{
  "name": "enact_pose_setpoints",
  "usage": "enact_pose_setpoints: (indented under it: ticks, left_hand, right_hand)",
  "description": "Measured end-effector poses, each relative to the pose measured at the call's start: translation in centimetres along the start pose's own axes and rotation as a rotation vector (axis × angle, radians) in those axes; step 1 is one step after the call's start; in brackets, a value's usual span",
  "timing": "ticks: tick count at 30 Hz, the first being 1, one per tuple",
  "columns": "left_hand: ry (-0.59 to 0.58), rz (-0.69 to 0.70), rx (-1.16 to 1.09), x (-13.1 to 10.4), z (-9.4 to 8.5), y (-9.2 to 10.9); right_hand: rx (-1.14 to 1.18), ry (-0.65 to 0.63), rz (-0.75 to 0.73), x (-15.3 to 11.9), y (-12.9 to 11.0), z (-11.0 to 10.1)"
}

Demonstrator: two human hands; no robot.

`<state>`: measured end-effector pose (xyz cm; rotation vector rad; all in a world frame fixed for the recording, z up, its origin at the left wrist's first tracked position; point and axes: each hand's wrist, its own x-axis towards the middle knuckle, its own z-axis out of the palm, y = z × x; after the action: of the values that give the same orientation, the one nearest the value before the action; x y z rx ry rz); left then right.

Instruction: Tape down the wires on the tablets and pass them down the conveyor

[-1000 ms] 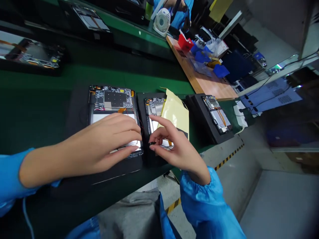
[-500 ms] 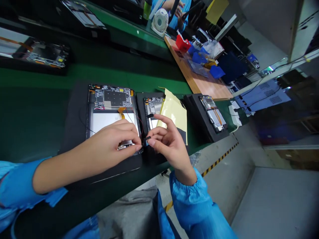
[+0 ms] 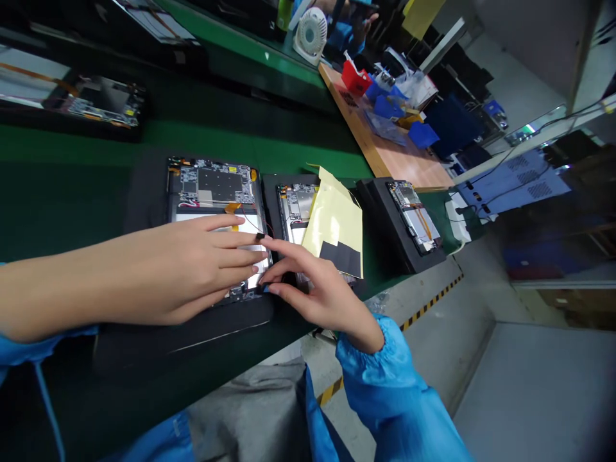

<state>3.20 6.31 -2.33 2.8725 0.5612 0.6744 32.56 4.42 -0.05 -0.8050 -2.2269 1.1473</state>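
Note:
My left hand [image 3: 202,269] lies flat with its fingers stretched over the opened tablet [image 3: 219,186], whose circuit board and white battery are exposed. At the tablet's right edge is my right hand [image 3: 317,282], thumb and fingers drawn together around a small dark piece of tape [image 3: 262,288]. A second black piece of tape [image 3: 260,236] clings to its index fingertip, close to the left fingers. Just right of them, a yellow backing sheet [image 3: 334,218] with black tape patches partly covers another opened tablet [image 3: 289,208].
Black foam pads [image 3: 192,333] bear the tablets on the green bench. More opened tablets stand at right [image 3: 414,218] and far left [image 3: 103,99]. Beyond them are a white fan [image 3: 310,35], a wooden table [image 3: 385,157] with red and blue bins, and another person's hand [image 3: 369,24].
My left hand has gone from a bent-finger pinch at the tablet's lower right to flat across it. My right hand has shifted left and its index finger has lowered, tape still on the tip.

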Motion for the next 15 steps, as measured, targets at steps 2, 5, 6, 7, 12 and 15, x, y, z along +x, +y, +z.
enact_pose_setpoints:
  ticks: [2,5,6,7,12,15]
  left_hand:
    - [-0.006,-0.015,-0.025,-0.1,-0.1,0.1]
    - [0.016,-0.001,-0.070,-0.3,-0.1,-0.1]
    - [0.024,-0.002,-0.080,-0.4,-0.1,-0.2]
    - [0.028,0.008,-0.077,-0.4,-0.1,-0.3]
    - [0.064,0.073,-0.018,-0.5,-0.2,-0.6]
    - [0.105,0.106,0.006,-0.4,-0.2,-0.7]
  right_hand:
    - [-0.010,-0.043,-0.039,0.5,0.3,0.2]
    - [0.001,-0.090,-0.075,1.2,0.5,0.2]
    - [0.007,-0.103,-0.084,1.3,0.6,0.2]
    - [0.012,-0.114,-0.091,1.5,0.6,0.1]
    - [0.094,-0.138,-0.069,1.7,1.0,-0.1]
    - [0.154,-0.155,-0.044,1.9,1.2,-0.1]
